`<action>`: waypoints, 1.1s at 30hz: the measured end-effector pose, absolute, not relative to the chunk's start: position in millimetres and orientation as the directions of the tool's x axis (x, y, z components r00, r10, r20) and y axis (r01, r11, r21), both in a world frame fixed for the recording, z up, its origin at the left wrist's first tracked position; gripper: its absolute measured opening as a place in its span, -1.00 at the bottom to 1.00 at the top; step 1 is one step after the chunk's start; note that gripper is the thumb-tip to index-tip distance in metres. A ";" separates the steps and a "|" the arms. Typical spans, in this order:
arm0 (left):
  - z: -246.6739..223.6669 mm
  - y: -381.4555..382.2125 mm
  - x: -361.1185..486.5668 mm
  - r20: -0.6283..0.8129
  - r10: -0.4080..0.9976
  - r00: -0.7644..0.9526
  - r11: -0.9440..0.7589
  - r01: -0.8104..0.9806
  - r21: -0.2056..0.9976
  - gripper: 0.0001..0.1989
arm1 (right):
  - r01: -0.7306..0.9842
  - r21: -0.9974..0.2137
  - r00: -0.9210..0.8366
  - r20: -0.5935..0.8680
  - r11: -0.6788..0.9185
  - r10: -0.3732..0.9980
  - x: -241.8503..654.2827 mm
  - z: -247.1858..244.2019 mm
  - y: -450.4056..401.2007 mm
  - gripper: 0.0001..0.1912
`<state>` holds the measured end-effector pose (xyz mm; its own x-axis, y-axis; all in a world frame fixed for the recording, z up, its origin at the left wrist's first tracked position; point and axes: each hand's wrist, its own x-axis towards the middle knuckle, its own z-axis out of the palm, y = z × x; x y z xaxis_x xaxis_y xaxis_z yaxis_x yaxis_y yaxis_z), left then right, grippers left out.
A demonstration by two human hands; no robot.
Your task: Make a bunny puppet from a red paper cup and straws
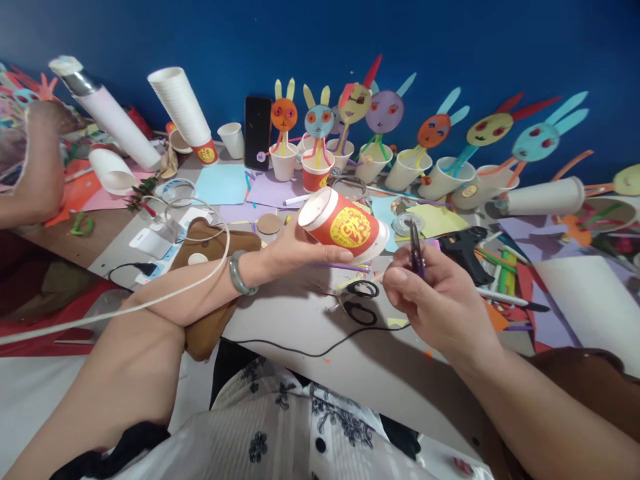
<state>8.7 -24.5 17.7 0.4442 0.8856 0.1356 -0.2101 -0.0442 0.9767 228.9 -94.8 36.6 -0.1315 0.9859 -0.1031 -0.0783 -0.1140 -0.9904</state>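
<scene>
While near scissors (352, 288) and glue gun (461, 248), left hand (286, 253) around red cup (345, 227), right hand (443, 303) around tool (417, 257)

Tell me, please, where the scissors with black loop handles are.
In the head view, the scissors lie on the table near the middle, below the red cup and left of the right hand.

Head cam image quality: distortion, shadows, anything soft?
Head view: likely wide-angle stretch, with the cup stack leaning toward the left edge; head view: dark shadow on the table below the right hand; head view: held cup fairly crisp, scissors blades hard to trace.
</scene>
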 end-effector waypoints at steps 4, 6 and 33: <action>25.3 -29.9 11.3 0.117 0.837 0.534 -0.018 -0.186 0.982 -0.37 | -0.039 -0.998 -0.084 -0.040 -0.043 0.996 230.6 24.1 -94.1 -0.55; 26.5 -29.7 12.2 0.111 0.802 0.587 0.003 -0.191 0.982 -0.33 | 0.005 -1.000 -0.081 -0.009 -0.009 0.997 233.0 20.1 -92.7 -0.59; 17.8 -11.6 3.6 -0.210 0.545 0.812 0.410 -0.040 0.911 -0.41 | 0.433 -0.846 -0.074 0.312 0.312 0.947 233.4 36.2 -89.1 -0.82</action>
<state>3.6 -11.6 17.8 0.8117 0.5452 -0.2097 -0.0404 0.4104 0.9110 233.4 -89.1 36.2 -0.0745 0.9472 0.3119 0.4326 0.3125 -0.8457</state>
